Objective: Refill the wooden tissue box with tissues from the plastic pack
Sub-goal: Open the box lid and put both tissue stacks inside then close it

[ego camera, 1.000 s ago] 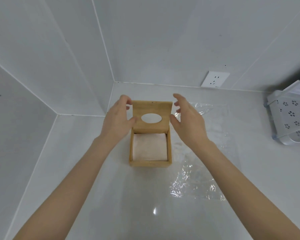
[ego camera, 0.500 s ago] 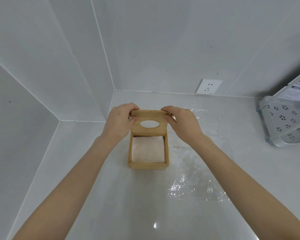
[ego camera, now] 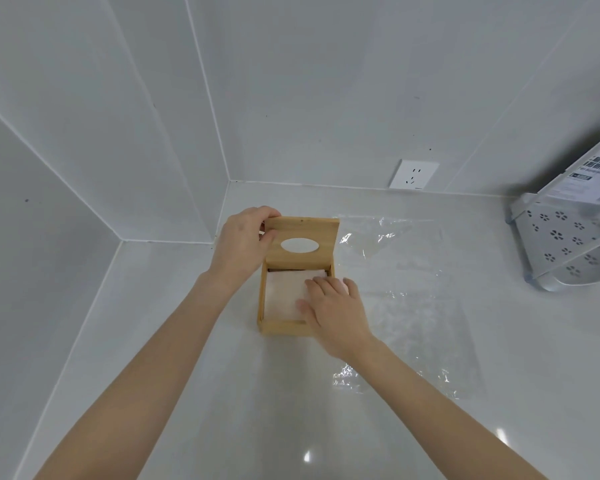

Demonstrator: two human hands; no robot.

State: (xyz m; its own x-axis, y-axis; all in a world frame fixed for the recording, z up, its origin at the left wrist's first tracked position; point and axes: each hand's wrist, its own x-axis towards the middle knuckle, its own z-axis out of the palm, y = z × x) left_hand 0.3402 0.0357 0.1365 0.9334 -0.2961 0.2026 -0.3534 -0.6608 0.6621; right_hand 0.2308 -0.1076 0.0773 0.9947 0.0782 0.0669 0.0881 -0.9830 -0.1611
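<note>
1. Counter: white and glossy, set in a tiled corner, carries everything below.
2. Left hand: gripping the left edge of the lid, fingers curled over the top corner, thumb on the front face. Lid is raised, near upright, oval slot facing the person.
3. Wooden tissue box: sits on the counter near the corner, open on top, just beside the plastic sheet's left edge.
4. Tissues: white stack inside the box, filling it about to the rim. Left part of the stack visible, right part under the other hand.
5. Right hand: fingers straight and together, lying flat on the tissues at the box's right side, holding nothing. Palm covers the box's right wall.
6. Plastic pack: clear wrapper, flattened and crinkled, spread on the counter right of the box, touching or just beside it.
7. Wall outlet: white, on the back wall just above the counter line.
8. White perforated rack: far right, tilted, well apart from the box, printed label on its upper part.
</note>
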